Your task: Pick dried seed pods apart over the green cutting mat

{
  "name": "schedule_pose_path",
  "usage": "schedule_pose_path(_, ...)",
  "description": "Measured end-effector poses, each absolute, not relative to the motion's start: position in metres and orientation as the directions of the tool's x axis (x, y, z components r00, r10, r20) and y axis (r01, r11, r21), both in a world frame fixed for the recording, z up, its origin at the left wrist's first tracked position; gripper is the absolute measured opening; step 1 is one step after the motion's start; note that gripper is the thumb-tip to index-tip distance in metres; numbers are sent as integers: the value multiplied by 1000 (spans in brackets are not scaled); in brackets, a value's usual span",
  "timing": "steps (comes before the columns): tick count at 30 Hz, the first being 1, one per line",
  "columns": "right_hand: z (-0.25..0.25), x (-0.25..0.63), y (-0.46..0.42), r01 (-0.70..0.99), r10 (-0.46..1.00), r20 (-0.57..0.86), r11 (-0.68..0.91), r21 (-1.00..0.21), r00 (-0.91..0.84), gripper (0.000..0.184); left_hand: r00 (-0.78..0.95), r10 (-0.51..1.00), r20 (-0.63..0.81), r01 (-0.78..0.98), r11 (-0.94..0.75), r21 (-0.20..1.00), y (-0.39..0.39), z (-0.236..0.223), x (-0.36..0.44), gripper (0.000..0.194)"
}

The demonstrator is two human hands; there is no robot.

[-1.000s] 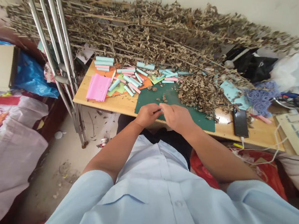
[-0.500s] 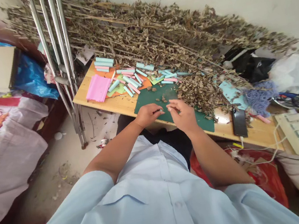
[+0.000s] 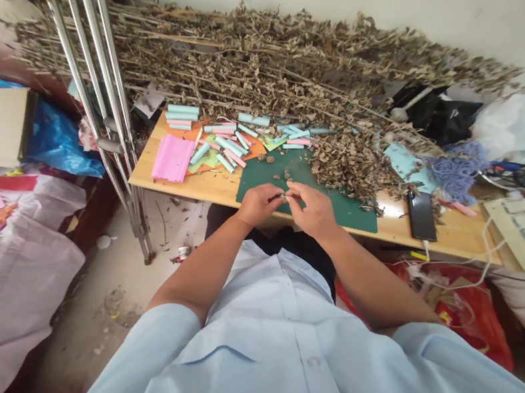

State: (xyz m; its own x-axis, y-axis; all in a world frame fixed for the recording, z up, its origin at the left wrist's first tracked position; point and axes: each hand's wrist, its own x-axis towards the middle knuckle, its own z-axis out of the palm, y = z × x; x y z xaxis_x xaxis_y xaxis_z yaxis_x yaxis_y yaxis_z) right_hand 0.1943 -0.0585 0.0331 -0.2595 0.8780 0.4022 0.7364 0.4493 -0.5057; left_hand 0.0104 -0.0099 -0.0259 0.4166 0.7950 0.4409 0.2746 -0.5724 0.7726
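My left hand [image 3: 258,204] is closed in a pinch above the near edge of the dark green mat [image 3: 256,176]. A tiny pale bit shows at its fingertips, too small to name. My right hand [image 3: 314,206] meets it there, thumb and fingers drawn together around the same spot. What lies between the fingers is mostly hidden. Just past the hands, small brown clumps [image 3: 287,172] rest on the mat. A heap of dried, crumbled leaves [image 3: 346,165] covers the mat's right part.
Light blue and pink paper rolls [image 3: 227,142] lie beyond the mat, beside a pink paper stack [image 3: 173,158]. Long dried stalks [image 3: 238,58] line the wall. Metal crutches [image 3: 113,114] stand left. A phone [image 3: 421,216], blue yarn [image 3: 459,172] and a power strip [image 3: 518,236] sit right.
My right hand has moved left and its fingertips have come together with those of my left hand. The left hand has stayed nearly in place, still pinched.
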Motion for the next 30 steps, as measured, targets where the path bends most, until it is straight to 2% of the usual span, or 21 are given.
schedule_pose_path(5,47,193,-60,784,822,328,555,-278,-465,38,417,777,472,266,-601,754,-11,-26,10,29)
schedule_pose_path(8,55,192,-59,777,798,275,593,-209,-535,40,403,772,492,267,-613,743,-12,-27,11,33)
schedule_pose_path(10,57,194,-56,769,790,276,605,-209,-547,40,410,764,498,265,-623,736,-11,-27,10,34)
schedule_pose_path(12,55,199,-50,762,796,324,594,-259,-511,36,422,761,493,262,-623,737,-11,-26,10,32)
schedule_pose_path(16,42,211,-20,791,855,436,464,-399,-282,33,416,777,473,257,-599,758,-11,-25,9,30)
schedule_pose_path(18,31,212,-2,792,861,408,466,-395,-304,36,404,790,461,263,-583,768,-11,-25,10,30)
schedule_pose_path(21,15,207,18,797,850,302,516,-314,-432,40,402,795,454,282,-579,765,-11,-25,10,30)
schedule_pose_path(25,2,197,28,830,854,231,513,-220,-467,40,421,785,453,316,-596,739,-11,-25,10,32)
schedule_pose_path(28,1,194,29,831,863,243,497,-248,-443,37,410,789,458,317,-594,739,-10,-25,10,32)
schedule_pose_path(30,4,195,26,818,871,293,479,-320,-395,35,407,786,465,302,-596,744,-11,-25,10,33)
